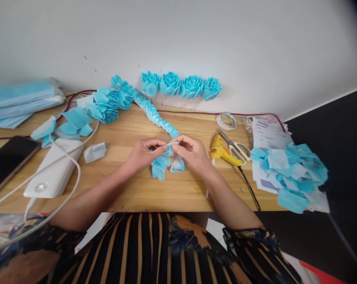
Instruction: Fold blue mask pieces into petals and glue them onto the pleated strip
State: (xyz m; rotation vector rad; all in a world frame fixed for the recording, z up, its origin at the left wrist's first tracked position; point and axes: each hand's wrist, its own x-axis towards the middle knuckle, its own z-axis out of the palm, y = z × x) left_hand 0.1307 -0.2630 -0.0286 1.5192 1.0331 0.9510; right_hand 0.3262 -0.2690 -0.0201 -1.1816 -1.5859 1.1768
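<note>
Hands (144, 153) (194, 153) pinch blue piece (170, 151) — printed sheet (266, 136) illegible.

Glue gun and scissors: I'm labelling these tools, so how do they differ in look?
The glue gun is mostly yellow; the scissors have pale handles and darker blades. The glue gun trails a black cord; the scissors have none. Both are on the wooden table.

Soft, even light over most of frame; cannot tell where lamp or window is. Wall (178, 39) pale gray. Table (128, 136) bright, shadows faint. Left hand (146, 152) and right hand (192, 154) well lit, bit fuzzy. Words on paper (267, 134) too blurry to read. Right side very dark, upper right corner black. Sleeves (33, 252) look stretched at bottom.
</note>
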